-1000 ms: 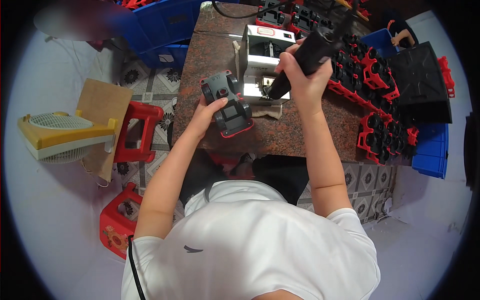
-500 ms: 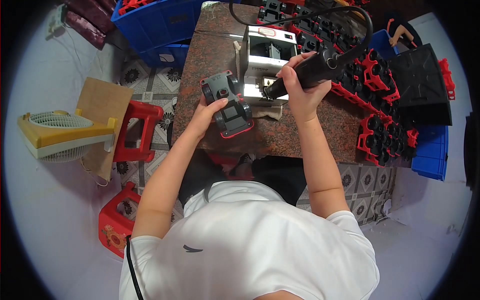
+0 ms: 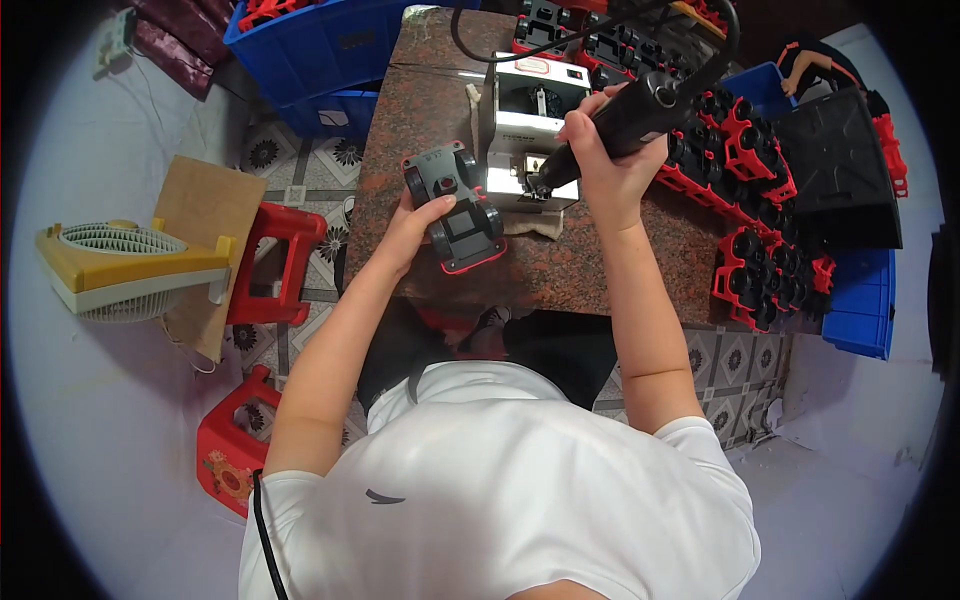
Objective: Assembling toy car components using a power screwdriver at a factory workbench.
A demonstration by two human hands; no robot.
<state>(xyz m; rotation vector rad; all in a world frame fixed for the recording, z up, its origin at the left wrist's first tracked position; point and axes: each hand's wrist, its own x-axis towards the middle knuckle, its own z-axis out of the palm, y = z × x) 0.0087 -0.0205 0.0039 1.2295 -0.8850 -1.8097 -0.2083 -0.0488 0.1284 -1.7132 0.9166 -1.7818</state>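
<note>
My left hand [image 3: 412, 228] is closed around a toy car chassis [image 3: 466, 222], grey underside up, with black wheels and a red rim. My thumb lies across the grey underside. In my right hand [image 3: 610, 165] is a black corded electric screwdriver [image 3: 640, 112], tilted with its tip down to the left. That tip is at the front outlet of a white and grey box-shaped screw feeder [image 3: 520, 130]; whether it touches is too small to tell. The feeder stands on a folded cloth [image 3: 540, 224], just right of the chassis.
Rows of red and black toy car bodies [image 3: 755, 150] cover the right and far side of the granite table [image 3: 640, 275]. A black bin [image 3: 840, 170] and blue crates [image 3: 310, 55] stand around it. Left are a yellow fan [image 3: 130, 262] and red stools [image 3: 235, 440]. Another person's arm [image 3: 800, 72] shows far right.
My right hand and the screwdriver have shifted slightly, the screwdriver's top moving a little up. The cable has swung. My left hand and the chassis stay nearly still.
</note>
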